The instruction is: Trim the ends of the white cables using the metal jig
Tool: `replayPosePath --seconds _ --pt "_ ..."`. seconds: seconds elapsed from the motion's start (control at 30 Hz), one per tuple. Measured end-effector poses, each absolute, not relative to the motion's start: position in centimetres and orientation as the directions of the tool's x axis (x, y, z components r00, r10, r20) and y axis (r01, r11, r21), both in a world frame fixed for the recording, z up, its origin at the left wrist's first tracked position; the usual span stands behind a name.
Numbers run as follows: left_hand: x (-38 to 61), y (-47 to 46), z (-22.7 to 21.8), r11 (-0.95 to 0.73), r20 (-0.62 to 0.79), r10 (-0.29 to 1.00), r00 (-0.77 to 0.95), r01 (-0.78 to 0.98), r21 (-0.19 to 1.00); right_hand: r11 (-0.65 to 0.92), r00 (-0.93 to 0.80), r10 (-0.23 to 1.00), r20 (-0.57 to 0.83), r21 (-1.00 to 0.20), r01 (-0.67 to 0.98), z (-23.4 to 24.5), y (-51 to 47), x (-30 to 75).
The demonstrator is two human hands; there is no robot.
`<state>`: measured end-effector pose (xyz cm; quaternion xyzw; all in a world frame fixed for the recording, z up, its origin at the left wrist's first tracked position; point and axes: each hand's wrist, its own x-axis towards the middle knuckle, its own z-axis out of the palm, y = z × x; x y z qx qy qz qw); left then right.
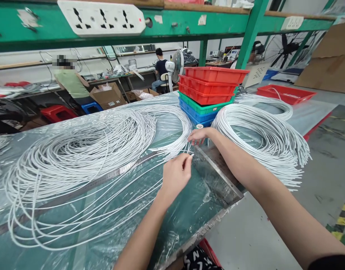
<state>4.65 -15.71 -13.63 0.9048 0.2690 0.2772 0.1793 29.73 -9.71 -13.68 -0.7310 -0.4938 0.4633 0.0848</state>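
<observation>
My left hand [176, 173] is closed in a pinch around several white cables [105, 215]. Their short ends poke out past the thumb, and their lengths run left across the table in loose loops. Just beyond it, my right hand [199, 135] hangs with bent, parted fingers near the ends of a smaller white cable coil [186, 125]. I see nothing held in it, though its fingertips are partly hidden. A large heap of coiled white cable [77, 150] lies to the left, with a metal ruler [110, 175] along its near side.
Right of my hands, a metal-edged recess [217, 174] cuts into the table. Another thick cable coil [262, 138] lies beyond my right forearm. Stacked red, green and blue trays [209, 92] stand behind, beside a small tape roll [200, 126]. A green beam [189, 18] crosses overhead. Two people sit farther back.
</observation>
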Motion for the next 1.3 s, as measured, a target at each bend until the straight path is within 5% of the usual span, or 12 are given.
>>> replayPosePath --seconds 0.17,0.33,0.7,0.93,1.1,1.3 --pt "3.8 -12.3 -14.0 -0.702 0.388 0.707 0.591 0.522 0.485 -0.343 -0.249 0.840 -0.481 -0.829 0.442 -12.3 -9.8 27.5" --pt "3.7 -12.1 -14.6 -0.678 0.347 0.730 0.589 0.563 0.472 -0.300 -0.446 0.757 -0.477 -0.861 0.411 -11.9 -10.3 25.2" --pt "3.6 -12.5 -14.7 -0.665 0.343 0.740 0.579 0.552 0.503 -0.292 -0.462 0.724 -0.513 -0.834 0.468 -11.9 -10.9 24.0" --pt "3.6 -11.8 -15.0 -0.655 0.303 0.748 0.591 0.582 0.482 -0.294 -0.539 0.710 -0.454 -0.886 0.358 -11.8 -11.1 23.9" --pt "2.3 -12.4 -15.2 -0.658 0.271 0.732 0.625 0.546 0.518 -0.328 -0.412 0.848 -0.332 -0.941 0.083 -12.4 -11.0 25.1" --pt "-8.7 -11.2 -17.3 -0.605 -0.006 0.744 0.668 0.677 0.418 -0.129 0.137 0.974 -0.181 -0.939 -0.320 -12.5 -10.6 28.2"
